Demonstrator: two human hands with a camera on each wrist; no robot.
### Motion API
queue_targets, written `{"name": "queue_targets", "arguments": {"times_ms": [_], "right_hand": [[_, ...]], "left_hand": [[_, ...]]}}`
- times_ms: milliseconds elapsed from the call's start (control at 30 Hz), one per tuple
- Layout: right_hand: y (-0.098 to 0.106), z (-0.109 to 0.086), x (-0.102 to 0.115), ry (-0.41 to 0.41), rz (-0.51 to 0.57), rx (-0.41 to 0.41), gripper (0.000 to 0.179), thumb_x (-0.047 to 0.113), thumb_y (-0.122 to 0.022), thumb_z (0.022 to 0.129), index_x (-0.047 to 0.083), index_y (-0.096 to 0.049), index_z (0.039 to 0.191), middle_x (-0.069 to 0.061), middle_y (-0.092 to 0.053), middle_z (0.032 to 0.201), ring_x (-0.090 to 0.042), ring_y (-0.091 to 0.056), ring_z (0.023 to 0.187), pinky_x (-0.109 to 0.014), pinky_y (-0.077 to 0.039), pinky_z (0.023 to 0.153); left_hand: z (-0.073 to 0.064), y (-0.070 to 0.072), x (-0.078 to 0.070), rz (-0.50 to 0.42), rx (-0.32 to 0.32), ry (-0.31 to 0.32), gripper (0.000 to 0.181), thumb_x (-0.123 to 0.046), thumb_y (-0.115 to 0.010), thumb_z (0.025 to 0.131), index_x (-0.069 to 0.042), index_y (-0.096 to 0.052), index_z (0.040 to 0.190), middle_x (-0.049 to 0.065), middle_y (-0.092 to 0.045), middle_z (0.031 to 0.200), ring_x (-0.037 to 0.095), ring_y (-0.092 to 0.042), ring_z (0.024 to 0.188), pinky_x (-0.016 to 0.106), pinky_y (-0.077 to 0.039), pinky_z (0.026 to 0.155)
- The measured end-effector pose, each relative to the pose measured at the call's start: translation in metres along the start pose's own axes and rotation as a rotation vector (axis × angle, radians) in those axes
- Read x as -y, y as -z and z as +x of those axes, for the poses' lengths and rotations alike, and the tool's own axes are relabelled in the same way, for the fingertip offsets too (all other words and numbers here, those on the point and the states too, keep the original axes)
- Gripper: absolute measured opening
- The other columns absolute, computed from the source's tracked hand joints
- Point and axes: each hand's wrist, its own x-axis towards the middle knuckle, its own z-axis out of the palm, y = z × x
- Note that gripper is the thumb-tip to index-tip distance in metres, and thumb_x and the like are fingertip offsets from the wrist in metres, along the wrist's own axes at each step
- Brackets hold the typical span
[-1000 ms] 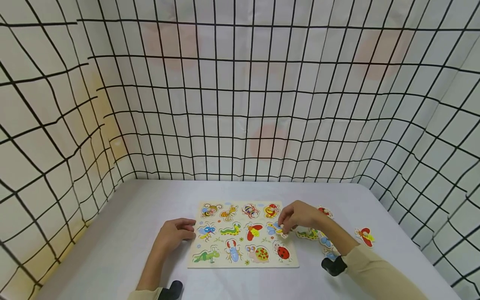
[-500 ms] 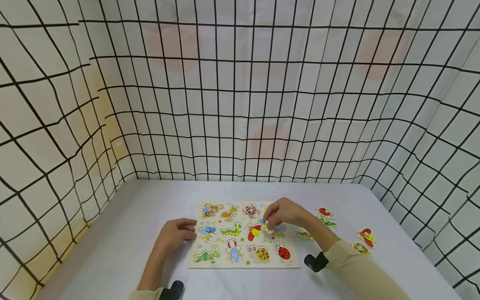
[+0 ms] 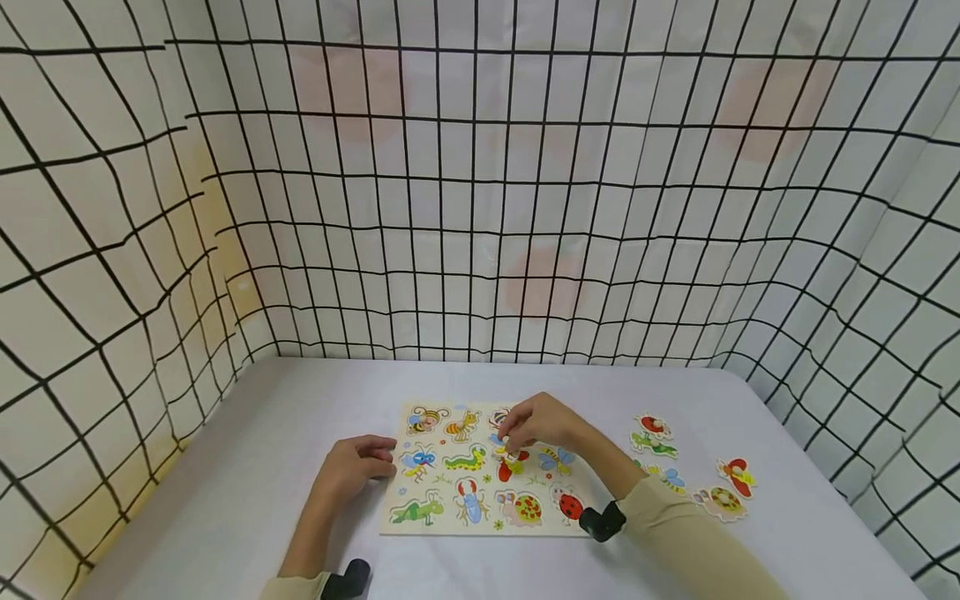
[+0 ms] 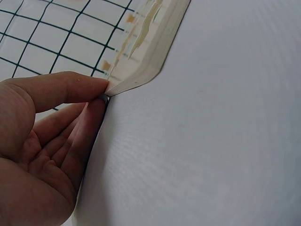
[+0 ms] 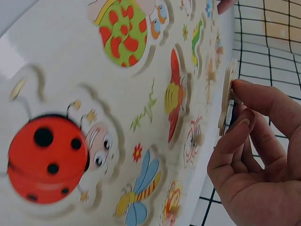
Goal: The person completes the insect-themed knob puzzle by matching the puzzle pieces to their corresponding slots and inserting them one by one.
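My right hand (image 3: pixel 542 421) pinches a small wooden puzzle piece (image 5: pixel 228 96) between thumb and fingertips, over the board's right half near the spider and the red-winged bug. Edge-on in the right wrist view, the piece shows little of its picture; in the head view it looks bluish and yellow. Beneath lies a pale wooden insect puzzle board (image 3: pixel 442 528) with rows of pictures. Knobbed pieces sit in its far row, such as the spider (image 5: pixel 193 140). My left hand (image 3: pixel 352 468) rests at the board's left edge, fingertips touching the edge near a corner in the left wrist view.
Several loose pieces lie right of the board: a ladybug (image 3: pixel 654 426), a grasshopper (image 3: pixel 655 446), a dragonfly (image 3: pixel 669 477), a snail (image 3: pixel 723 503) and a red-winged bug (image 3: pixel 738 477). A black-gridded white wall (image 3: pixel 480 275) stands behind the white table (image 3: pixel 300 392).
My right hand has moved left across the board with the puzzle piece, uncovering loose pieces at the right. The left hand stays at the board's edge.
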Motion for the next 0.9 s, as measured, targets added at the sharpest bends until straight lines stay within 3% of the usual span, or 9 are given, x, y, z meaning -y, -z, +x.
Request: {"name": "queue_targets", "arguments": {"times_ms": [500, 900], "right_hand": [[-0.043, 0.025, 0.02, 0.064, -0.03, -0.024, 0.012, 0.009, -0.084, 0.077, 0.01, -0.08, 0.088, 0.0, -0.075, 0.081, -0.017, -0.067, 0.075, -0.035, -0.057, 0.076], [-0.075, 0.041, 0.029, 0.072, -0.028, -0.057, 0.01, 0.007, -0.084, 0.077, 0.008, -0.08, 0.086, 0.0, -0.074, 0.077, -0.017, -0.064, 0.067, -0.029, -0.051, 0.062]], "left_hand": [[-0.001, 0.0, -0.002, -0.007, -0.001, -0.009, 0.036, -0.004, -0.079, 0.081, -0.006, -0.074, 0.117, 0.005, -0.07, 0.089, 0.019, -0.061, 0.079, 0.029, -0.047, 0.071], [0.001, 0.0, -0.001, 0.009, -0.004, 0.005, 0.037, -0.004, -0.079, 0.081, -0.007, -0.074, 0.118, 0.003, -0.07, 0.088, 0.019, -0.061, 0.079, 0.029, -0.047, 0.071]]}}
